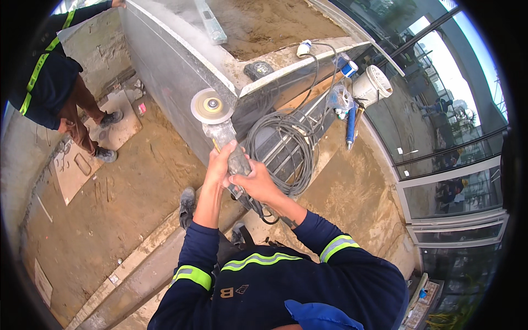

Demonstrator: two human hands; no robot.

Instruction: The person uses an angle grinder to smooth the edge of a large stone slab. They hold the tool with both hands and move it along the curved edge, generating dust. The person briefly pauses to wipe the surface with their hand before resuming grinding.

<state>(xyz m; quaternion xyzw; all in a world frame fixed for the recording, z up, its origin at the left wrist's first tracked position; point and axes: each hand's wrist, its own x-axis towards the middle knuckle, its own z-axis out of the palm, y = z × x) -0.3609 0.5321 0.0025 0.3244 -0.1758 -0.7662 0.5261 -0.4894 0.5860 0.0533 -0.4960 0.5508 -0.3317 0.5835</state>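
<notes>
Both my hands are wrapped round a dusty angle grinder (238, 160), held out in front of me. My left hand (219, 164) closes on its left side near the head, and my right hand (257, 180) grips the body just behind. The grinder's round disc (212, 105) is beside the corner of a dark stone-clad planter wall (170, 71); whether it touches the stone I cannot tell. Pale dust hangs along the wall's light top edge. The grinder's cord drops below my right hand.
Coiled grey cable (286, 146) lies right of the grinder. Beyond it are a white bucket (372, 86), a blue tube (350, 127) and a plastic bag (340, 99). A level (210, 25) and a tape measure (258, 69) rest by the soil. At far left a co-worker (55, 82) stands holding the wall.
</notes>
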